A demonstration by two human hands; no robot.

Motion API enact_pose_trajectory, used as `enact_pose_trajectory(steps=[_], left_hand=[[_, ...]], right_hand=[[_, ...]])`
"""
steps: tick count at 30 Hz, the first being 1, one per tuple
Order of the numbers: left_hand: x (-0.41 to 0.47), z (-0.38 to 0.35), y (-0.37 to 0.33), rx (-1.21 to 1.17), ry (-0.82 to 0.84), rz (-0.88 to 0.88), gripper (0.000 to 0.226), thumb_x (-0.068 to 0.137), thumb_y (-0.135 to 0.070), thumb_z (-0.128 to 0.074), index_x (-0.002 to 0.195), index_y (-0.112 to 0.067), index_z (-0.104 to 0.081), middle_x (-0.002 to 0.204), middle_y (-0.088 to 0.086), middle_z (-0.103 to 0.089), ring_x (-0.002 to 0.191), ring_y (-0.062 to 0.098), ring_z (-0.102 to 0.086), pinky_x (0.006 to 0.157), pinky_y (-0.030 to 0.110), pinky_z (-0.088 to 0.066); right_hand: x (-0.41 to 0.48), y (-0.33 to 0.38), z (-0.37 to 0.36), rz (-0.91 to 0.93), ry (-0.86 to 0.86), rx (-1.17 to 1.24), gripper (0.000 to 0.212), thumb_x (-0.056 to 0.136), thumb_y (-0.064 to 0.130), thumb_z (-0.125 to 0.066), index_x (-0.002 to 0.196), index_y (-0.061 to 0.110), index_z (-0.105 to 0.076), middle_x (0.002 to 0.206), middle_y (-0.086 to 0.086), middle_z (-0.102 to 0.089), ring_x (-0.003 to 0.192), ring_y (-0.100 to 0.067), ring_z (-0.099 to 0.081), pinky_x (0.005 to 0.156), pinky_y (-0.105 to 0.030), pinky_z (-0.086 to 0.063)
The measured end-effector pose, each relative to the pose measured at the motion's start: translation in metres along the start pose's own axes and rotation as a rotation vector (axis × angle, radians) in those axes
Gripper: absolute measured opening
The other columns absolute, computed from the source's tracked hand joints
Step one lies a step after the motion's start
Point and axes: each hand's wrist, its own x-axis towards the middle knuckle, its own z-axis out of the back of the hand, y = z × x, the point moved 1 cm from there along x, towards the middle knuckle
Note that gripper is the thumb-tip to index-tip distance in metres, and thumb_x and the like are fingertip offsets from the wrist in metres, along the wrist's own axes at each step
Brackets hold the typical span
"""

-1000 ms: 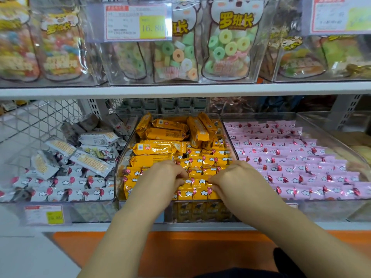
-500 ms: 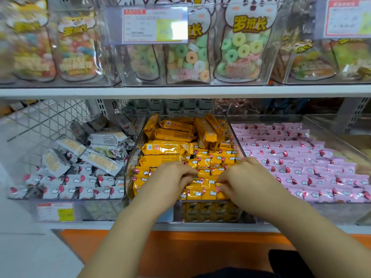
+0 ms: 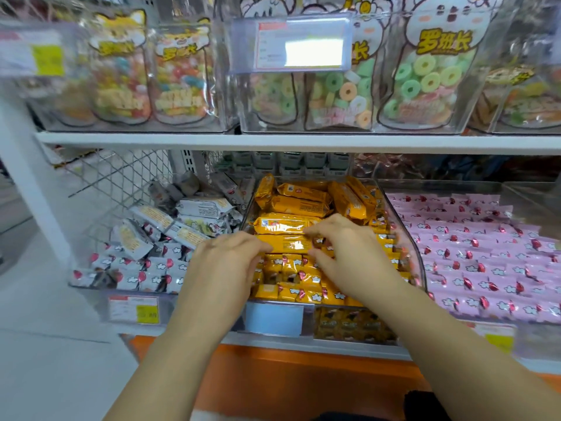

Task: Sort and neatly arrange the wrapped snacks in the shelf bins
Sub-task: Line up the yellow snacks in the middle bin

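The clear middle bin [image 3: 408, 250] holds small yellow wrapped snacks [image 3: 291, 270] in front rows and long yellow packs [image 3: 299, 206] piled loosely at the back. Both my hands are inside it. My right hand [image 3: 349, 250] pinches the right end of one long yellow pack [image 3: 287, 245] between thumb and fingers. My left hand [image 3: 224, 262] lies with fairly straight fingers on that pack's left end; its thumb is hidden. The left bin has grey-white snacks [image 3: 142, 278], jumbled toward the back. Pink snacks [image 3: 485, 253] lie in tidy rows in the right bin.
A white shelf board [image 3: 273, 141] runs close above the bins, carrying clear boxes of ring-candy bags [image 3: 425, 86] and a price tag [image 3: 300, 44]. A wire mesh panel [image 3: 121, 177] stands at the left. An orange base [image 3: 288, 375] lies below the shelf edge.
Both hands have moved from the small front snacks farther back in the middle bin, onto a long yellow pack. The view has shifted closer and to the left.
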Motion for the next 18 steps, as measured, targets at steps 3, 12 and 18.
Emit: enact_pose_trajectory(steps=[3, 12, 18], left_hand=[[-0.001, -0.002, 0.008, 0.000, 0.019, 0.010, 0.024, 0.076, -0.005, -0.075, 0.092, -0.023, -0.073, 0.093, -0.005, -0.071, 0.086, 0.020, -0.067, 0.082, 0.041, -0.047], [-0.001, -0.004, 0.011, -0.034, 0.023, 0.052, 0.024, 0.075, -0.008, -0.076, 0.092, -0.025, -0.074, 0.092, -0.008, -0.070, 0.089, 0.019, -0.063, 0.074, 0.034, -0.046], [-0.002, 0.001, 0.007, -0.126, -0.012, 0.131, 0.028, 0.082, -0.010, -0.070, 0.106, -0.024, -0.070, 0.101, -0.008, -0.068, 0.094, 0.016, -0.062, 0.083, 0.034, -0.042]], right_hand=[[0.008, 0.003, -0.009, -0.003, 0.048, -0.046, 0.046, 0.093, 0.021, -0.054, 0.135, 0.036, -0.043, 0.135, 0.008, -0.042, 0.123, -0.019, -0.039, 0.107, -0.035, -0.027], [0.013, -0.008, -0.015, -0.026, -0.051, 0.107, 0.039, 0.086, 0.029, -0.064, 0.125, 0.026, -0.055, 0.121, 0.008, -0.050, 0.109, -0.012, -0.048, 0.097, -0.032, -0.043], [0.003, -0.014, 0.010, -0.180, -0.056, 0.585, 0.021, 0.088, 0.035, -0.059, 0.108, 0.031, -0.060, 0.099, -0.014, -0.064, 0.069, -0.020, -0.058, 0.056, -0.019, -0.043]])
